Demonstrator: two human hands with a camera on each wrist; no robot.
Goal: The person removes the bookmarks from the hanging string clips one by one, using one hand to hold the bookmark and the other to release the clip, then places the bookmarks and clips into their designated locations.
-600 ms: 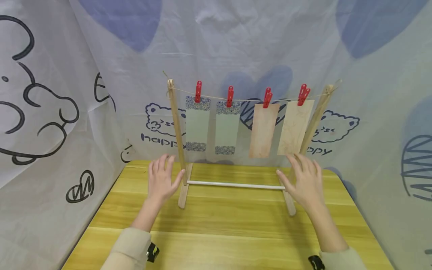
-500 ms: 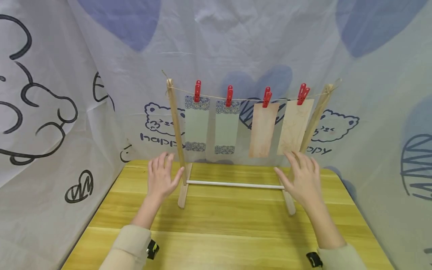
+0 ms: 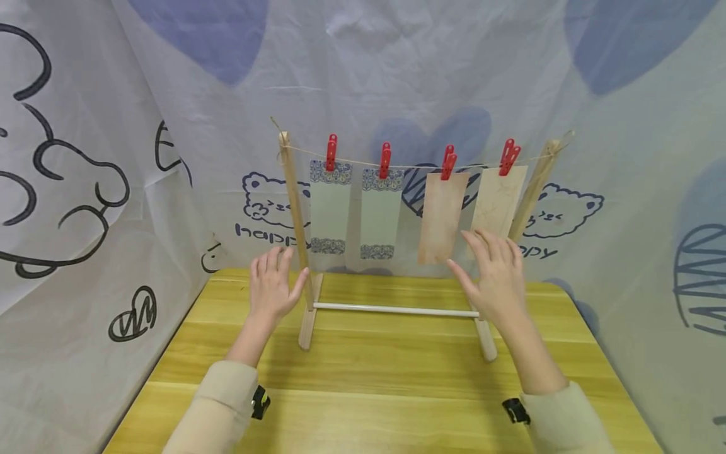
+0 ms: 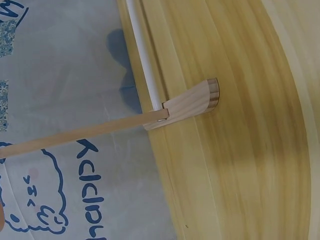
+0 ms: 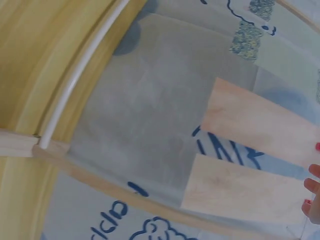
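Note:
A twine line runs between two wooden posts of a small rack. Two pale green cards with blue patterned ends, a left one and a second, hang from it, then a pinkish card and a cream card. Each is clipped by a red clothespin. My left hand is raised beside the left post, fingers spread, holding nothing. With fingers apart and nothing held, my right hand overlaps the cream card's lower end; its fingertips show at the right wrist view's edge.
A white rod joins the rack's two wooden feet, the left one and the right one, on a wood-grain table. Behind and at the sides hangs a pale cloth printed with bears and hearts.
My right hand has moved up and to the left, now covering the cream card's lower part. My left hand has risen slightly. The cards and clothespins hang as before.

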